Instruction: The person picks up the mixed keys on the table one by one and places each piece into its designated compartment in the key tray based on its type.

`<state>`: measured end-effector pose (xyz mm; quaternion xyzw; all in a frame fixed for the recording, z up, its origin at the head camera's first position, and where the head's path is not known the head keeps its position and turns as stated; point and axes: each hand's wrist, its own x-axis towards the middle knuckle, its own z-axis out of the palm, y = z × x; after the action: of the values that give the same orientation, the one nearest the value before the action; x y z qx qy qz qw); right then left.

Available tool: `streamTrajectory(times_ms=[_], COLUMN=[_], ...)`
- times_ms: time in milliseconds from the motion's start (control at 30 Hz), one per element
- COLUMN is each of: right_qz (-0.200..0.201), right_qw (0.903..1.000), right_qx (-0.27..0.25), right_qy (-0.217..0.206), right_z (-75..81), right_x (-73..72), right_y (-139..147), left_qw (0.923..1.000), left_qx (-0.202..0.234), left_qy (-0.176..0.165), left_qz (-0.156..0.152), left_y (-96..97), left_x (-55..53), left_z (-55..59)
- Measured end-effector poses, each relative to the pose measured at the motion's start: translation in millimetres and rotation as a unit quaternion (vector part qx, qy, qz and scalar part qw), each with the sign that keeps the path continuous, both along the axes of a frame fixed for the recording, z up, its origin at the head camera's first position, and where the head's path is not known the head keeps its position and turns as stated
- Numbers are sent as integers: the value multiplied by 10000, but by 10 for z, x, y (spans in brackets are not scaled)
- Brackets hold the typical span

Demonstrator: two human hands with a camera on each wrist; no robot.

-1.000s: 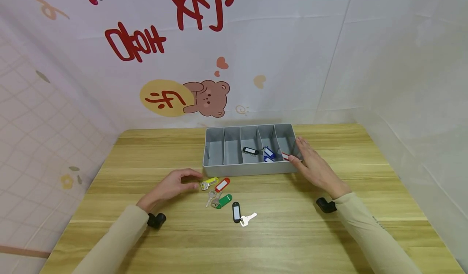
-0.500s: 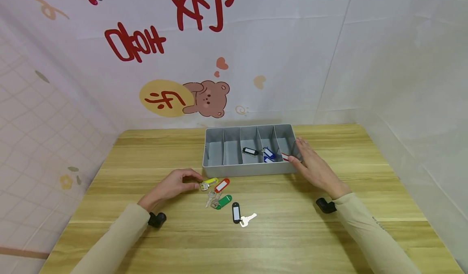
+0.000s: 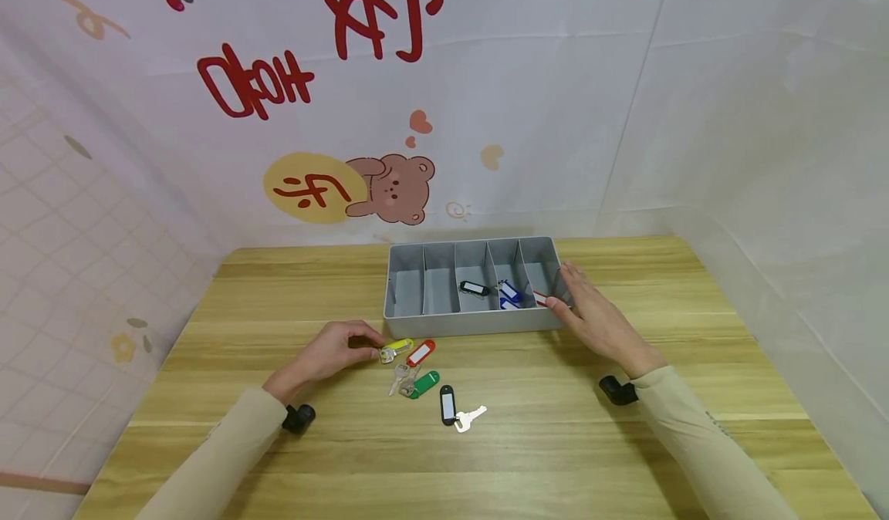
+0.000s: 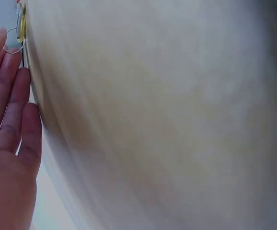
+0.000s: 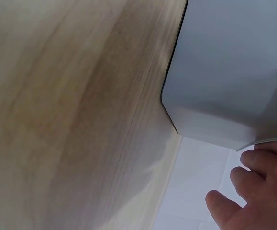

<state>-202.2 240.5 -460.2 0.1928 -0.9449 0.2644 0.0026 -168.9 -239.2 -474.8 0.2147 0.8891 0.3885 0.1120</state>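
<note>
My left hand [image 3: 340, 348] is just left of the loose keys. Its thumb and forefinger pinch the metal ring [image 4: 15, 51] of the yellow key tag [image 3: 399, 346], which lies with its key before the box. Beside it are a red key tag [image 3: 420, 352] and a green key tag [image 3: 424, 384] with keys. My right hand [image 3: 603, 321] holds the right end of the grey compartment box [image 3: 444, 324], thumb over the front corner, fingers along the outer side. In the right wrist view the fingers [image 5: 247, 184] lie behind the box's end wall.
Nearer the front edge lies a black key tag [image 3: 447, 405] with a silver key [image 3: 471, 419]. Inside the box are another black tag [image 3: 474, 288], blue tags [image 3: 509, 291] and a partly hidden red tag [image 3: 540, 298]. A printed cloth wall [image 3: 528, 103] stands behind the table.
My left fingertips have moved slightly right and closed in on the yellow tag's ring. The right hand and the box stay put.
</note>
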Motion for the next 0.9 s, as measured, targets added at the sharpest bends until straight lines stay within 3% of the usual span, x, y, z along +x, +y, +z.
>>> streamTrajectory(times_ms=[233,433,667,900], right_qz=[-14,13,21,-7], right_qw=[10000,10000,10000,10000], right_qx=[6,-7,-21,-64], right_qy=[-12,33,81,41], right_z=[1,10,10,2], right_x=[3,-4,5,15], right_y=[9,1,-8,1], left_qw=[9987,9977,9983,9994], left_qx=[-54,-84,-112,289], left_qy=[395,563,515,168], left_qz=[-317,-369,-249,79], left_y=[28,29,9,19], left_x=[-44,-72,-15,94], left_z=[1,-34,10,108])
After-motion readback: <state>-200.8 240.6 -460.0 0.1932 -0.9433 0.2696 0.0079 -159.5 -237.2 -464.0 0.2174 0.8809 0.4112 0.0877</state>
